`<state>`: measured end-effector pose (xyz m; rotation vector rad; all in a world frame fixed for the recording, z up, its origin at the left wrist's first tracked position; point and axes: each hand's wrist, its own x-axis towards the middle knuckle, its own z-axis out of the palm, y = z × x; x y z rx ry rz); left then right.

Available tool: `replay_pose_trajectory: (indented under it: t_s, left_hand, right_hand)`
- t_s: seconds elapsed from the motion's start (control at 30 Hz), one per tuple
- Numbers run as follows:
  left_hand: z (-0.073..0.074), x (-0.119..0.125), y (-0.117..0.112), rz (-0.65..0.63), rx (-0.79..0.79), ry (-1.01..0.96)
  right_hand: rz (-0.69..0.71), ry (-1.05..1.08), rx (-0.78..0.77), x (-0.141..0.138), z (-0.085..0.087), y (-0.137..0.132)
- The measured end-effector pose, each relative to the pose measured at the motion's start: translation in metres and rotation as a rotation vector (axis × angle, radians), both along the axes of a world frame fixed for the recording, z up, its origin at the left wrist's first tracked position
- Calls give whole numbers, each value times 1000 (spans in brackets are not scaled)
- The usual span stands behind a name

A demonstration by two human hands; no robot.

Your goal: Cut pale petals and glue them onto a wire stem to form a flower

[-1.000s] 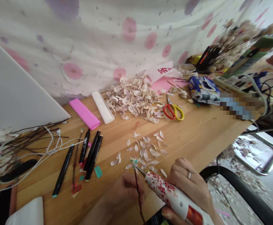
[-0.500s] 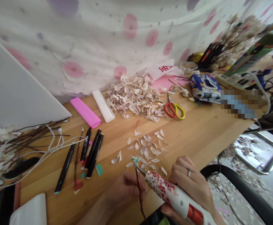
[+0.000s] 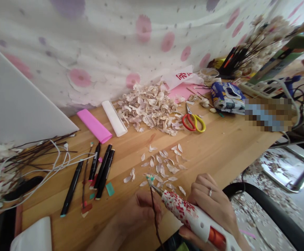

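Between the fingers of my left hand [image 3: 138,211] is a thin dark brown stem [image 3: 154,212], held upright with a slight tilt. A small tip of white and teal [image 3: 150,179] tops it. My right hand [image 3: 211,204] is wrapped round a glue gun [image 3: 185,212], white with red speckles. Its metal nozzle points up and left and meets the stem just below the tip, or comes very close to it. Loose pale petals [image 3: 162,160] lie scattered on the table beyond both hands. Part of the right hand's grip is hidden by the glue gun.
A heap of dried petals [image 3: 149,108] sits at the back, with red-and-yellow scissors [image 3: 193,122] beside it. Several black markers [image 3: 72,188], a pink paper roll [image 3: 94,126] and a white roll [image 3: 114,118] lie left. A blue packet [image 3: 227,97] stands right; a black chair arm [image 3: 272,205] curves below.
The view has shifted very slightly. Both hands, the stem and the glue gun keep almost the same positions.
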<state>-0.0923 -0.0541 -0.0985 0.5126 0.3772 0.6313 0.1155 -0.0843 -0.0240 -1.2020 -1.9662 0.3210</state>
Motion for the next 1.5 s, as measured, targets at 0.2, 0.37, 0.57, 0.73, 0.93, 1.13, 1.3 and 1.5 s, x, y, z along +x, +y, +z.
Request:
replay_pose_trajectory:
  t_s: [0.2,0.37,0.57,0.73,0.93,1.13,1.3,1.5]
  left_hand:
    - [-1,-1,-2,18,-8,-7]
    - [-3,-2,-2,10,0,-25]
    - [-15,-3,-4,13,22,-84]
    - [-20,-1,-5,20,52,-130]
    - [-14,1,-4,27,62,-136]
    - [-8,2,-3,35,48,-111]
    - [-9,0,-3,37,62,-93]
    - [-9,-1,-2,20,110,-150]
  right_hand:
    - [21,-11,12,2,0,0]
    - [2,-7,5,2,1,-1]
    - [-12,-3,13,1,1,0]
    - [-18,3,32,0,3,1]
    - [-28,18,22,-4,5,3]
    - [-3,28,48,-4,0,5]
    - [-1,38,56,-4,-2,8]
    - [36,31,44,-2,-6,10]
